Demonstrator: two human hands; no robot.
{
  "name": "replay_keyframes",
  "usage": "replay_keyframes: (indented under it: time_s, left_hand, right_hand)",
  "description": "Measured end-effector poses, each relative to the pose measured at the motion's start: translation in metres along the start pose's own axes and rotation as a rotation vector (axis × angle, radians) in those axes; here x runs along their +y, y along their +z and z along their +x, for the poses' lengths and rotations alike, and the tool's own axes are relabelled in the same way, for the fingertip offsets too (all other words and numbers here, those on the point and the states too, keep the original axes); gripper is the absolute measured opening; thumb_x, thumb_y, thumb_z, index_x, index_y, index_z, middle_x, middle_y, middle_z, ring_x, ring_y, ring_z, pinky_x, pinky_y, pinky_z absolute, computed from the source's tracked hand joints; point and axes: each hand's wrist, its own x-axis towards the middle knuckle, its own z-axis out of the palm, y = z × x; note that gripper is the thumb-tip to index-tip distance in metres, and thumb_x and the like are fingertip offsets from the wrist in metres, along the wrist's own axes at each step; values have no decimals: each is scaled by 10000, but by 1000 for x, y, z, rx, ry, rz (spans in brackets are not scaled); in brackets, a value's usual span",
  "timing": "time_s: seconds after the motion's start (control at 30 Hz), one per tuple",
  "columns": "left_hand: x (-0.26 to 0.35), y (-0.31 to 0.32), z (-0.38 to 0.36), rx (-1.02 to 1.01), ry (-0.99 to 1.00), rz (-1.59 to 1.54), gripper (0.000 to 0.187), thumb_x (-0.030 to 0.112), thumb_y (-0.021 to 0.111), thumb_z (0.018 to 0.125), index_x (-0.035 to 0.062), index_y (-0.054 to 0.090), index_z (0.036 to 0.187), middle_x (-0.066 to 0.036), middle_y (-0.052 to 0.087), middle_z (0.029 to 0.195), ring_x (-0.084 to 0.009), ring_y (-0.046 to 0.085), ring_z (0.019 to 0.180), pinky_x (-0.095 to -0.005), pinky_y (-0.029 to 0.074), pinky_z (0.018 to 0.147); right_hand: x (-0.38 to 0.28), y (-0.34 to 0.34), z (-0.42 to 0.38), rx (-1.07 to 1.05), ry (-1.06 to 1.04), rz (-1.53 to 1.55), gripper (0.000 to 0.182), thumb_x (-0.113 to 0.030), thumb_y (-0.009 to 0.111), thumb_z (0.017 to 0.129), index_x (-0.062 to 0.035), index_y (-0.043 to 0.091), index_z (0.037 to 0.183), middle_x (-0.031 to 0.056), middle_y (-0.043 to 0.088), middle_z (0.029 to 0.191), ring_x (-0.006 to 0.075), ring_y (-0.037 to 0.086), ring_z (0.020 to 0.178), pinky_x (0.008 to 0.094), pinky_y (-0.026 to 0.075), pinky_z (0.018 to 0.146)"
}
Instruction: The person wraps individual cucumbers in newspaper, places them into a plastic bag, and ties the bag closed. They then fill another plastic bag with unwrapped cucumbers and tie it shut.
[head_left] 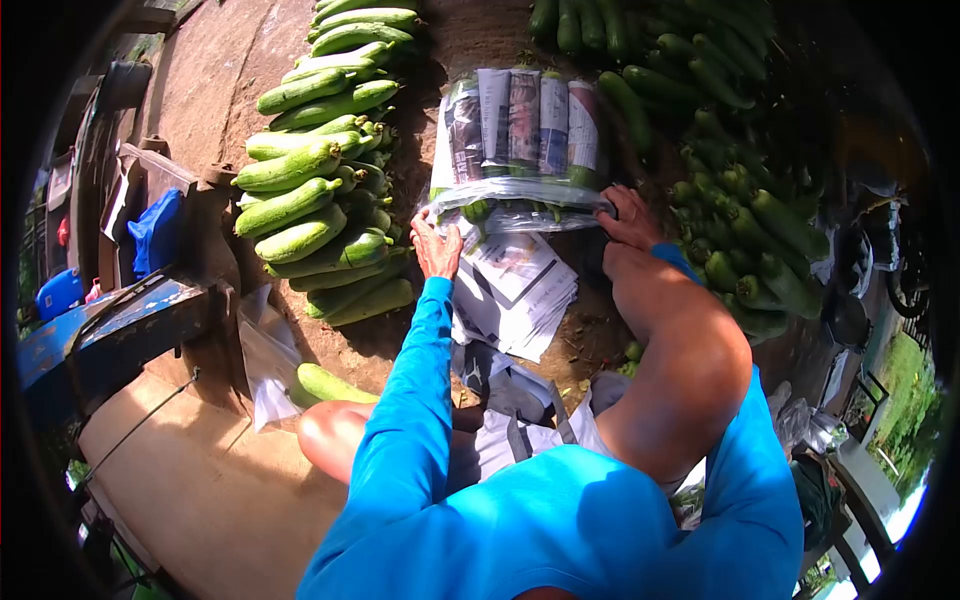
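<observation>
A clear plastic bag (520, 188) lies in front of me, holding a row of long green gourds wrapped in newspaper (524, 115). Its open mouth faces me, with gourd ends showing just inside. My left hand (437, 246) pinches the left corner of the bag's mouth. At the right corner, my right hand (630, 218) has its fingers closed on the plastic edge. A stack of loose newspaper sheets (515, 285) lies between my forearms, just below the bag. My right knee is raised beside my right arm.
Light green gourds (300, 190) are piled in a long row on the left. Darker ones (740, 220) are heaped on the right and at the back. A single gourd (335, 385) and a crumpled plastic bag (268, 360) lie near my left knee. A blue-painted beam (120, 335) stands at left.
</observation>
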Motion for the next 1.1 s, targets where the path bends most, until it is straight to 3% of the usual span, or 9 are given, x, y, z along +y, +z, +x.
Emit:
replay_keyframes:
  time_s: [0.17,0.33,0.5,0.57,0.7,0.77,0.97,1.03,1.1]
  left_hand:
    - [3,2,24,97,-10,10,604,234,640,770,32,355,1262,-277,548,1086,-408,544,1003,-459,423,880]
    - [-17,15,33,71,25,-91,333,280,613,850,19,537,1043,-191,618,970,-328,604,902,-410,463,810]
    - [-44,18,44,7,36,-253,282,276,599,878,10,556,962,-148,601,909,-242,565,815,-366,450,758]
    - [-41,14,43,-29,-65,-457,261,262,597,847,11,560,907,-97,564,850,-198,505,764,-332,422,707]
    - [-69,24,46,-50,2,-400,228,261,553,760,36,560,801,-67,527,816,-169,465,740,-318,387,669]
    - [-65,14,45,-157,-14,-98,169,105,517,792,35,648,874,-142,618,919,-290,594,903,-367,452,799]
    - [-31,13,43,-93,-691,-864,220,314,550,759,109,614,802,-83,605,880,-232,562,892,-348,452,750]
    - [-26,14,49,-138,-764,-918,251,335,546,768,114,588,880,-95,585,916,-243,543,907,-389,460,766]
    - [-5,16,52,5,-825,-1151,300,342,529,784,119,555,983,-108,564,975,-271,533,914,-444,458,781]
  right_hand:
    - [7,12,8,178,-48,51,275,-263,560,814,-62,548,1001,155,547,980,362,504,1018,479,369,911]
    - [16,9,3,173,-78,65,265,-244,563,791,-59,560,982,146,548,979,349,514,1006,467,368,914]
    - [24,17,5,200,-43,144,239,-217,578,753,-58,587,930,129,561,959,331,536,973,451,366,918]
    - [30,20,6,265,-84,239,238,-227,602,744,-54,605,908,118,592,915,305,562,928,425,399,879]
    - [38,27,7,201,-23,571,272,-264,632,745,-53,619,916,117,619,866,283,579,876,394,436,808]
    - [45,33,8,317,10,398,303,-307,644,754,-55,625,921,117,630,810,263,589,809,377,451,749]
    - [45,35,15,217,8,507,255,-264,626,784,-27,608,876,48,590,728,160,549,721,311,429,695]
    - [42,28,17,198,49,558,226,-232,613,797,-15,600,860,20,578,717,129,538,712,287,420,680]
    - [31,18,24,149,163,624,158,-186,579,818,-29,593,822,-10,548,730,96,532,707,261,464,643]
